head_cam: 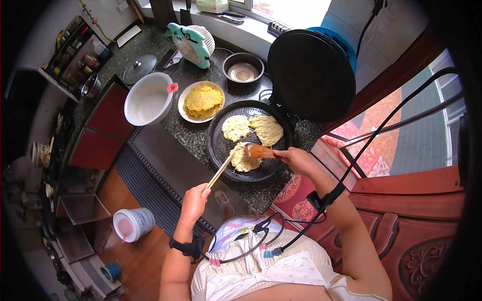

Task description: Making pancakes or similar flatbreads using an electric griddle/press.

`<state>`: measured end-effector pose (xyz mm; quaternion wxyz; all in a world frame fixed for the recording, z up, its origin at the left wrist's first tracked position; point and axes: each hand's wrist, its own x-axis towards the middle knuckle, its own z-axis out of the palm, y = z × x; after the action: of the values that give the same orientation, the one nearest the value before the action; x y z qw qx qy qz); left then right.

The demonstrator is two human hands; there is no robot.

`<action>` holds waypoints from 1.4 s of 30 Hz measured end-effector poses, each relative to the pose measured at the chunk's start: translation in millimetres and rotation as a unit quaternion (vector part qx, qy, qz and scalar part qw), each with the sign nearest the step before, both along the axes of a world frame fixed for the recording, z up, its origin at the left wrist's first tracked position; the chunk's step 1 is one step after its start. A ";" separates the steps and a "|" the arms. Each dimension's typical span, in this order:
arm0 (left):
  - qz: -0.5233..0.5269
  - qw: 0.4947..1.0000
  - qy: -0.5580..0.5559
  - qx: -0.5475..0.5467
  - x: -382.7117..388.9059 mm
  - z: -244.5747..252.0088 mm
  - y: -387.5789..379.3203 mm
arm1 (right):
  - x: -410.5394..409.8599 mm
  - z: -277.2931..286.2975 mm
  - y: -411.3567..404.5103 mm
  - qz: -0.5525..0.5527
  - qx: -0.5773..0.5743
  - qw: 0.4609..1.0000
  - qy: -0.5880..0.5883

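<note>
My left hand (196, 201) grips a pair of wooden chopsticks (220, 171), whose tips touch the nearest pancake (244, 163) in a black electric griddle (213, 150). In my right hand (297, 160) is a wooden spatula (261, 151), its blade over that same pancake. Two more pale yellow pancakes, one at the left (236, 128) and one at the right (267, 129), lie farther back on the dark cooking surface. The griddle's round lid (310, 75) stands raised behind. A plate (182, 108) beside the griddle holds a stack of yellow pancakes (203, 101).
A white bowl (148, 99) sits at the counter's left edge. Behind the griddle are a dark round pan (243, 69) and a green-framed fan (192, 45). A glass lid (140, 67) lies farther left. A white bucket (133, 225) stands below, left of me. Cables hang from my right wrist.
</note>
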<state>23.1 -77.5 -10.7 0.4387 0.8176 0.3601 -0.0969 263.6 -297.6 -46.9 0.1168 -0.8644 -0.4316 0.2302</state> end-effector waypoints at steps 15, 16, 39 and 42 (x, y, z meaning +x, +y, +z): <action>-0.055 0.995 0.019 0.082 -1.0 -4.9 -2.4 | -15.8 -21.9 -6.5 0.025 0.071 0.996 -0.045; -0.083 0.987 0.013 0.136 -0.8 -8.6 -2.4 | -20.6 -24.3 -3.8 0.026 0.026 0.998 -0.049; 0.085 0.982 -0.136 -0.095 -21.5 2.5 18.4 | -17.4 -1.9 50.1 0.149 -0.090 0.985 -0.010; 0.067 0.982 -0.147 -0.099 -16.5 -2.3 20.0 | -6.9 16.1 33.6 0.166 -0.014 0.980 -0.113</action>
<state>6.6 -57.4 -13.0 0.5707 0.7499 0.3341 0.0183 256.6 -263.9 -30.8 0.0154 -0.8028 -0.5760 0.1535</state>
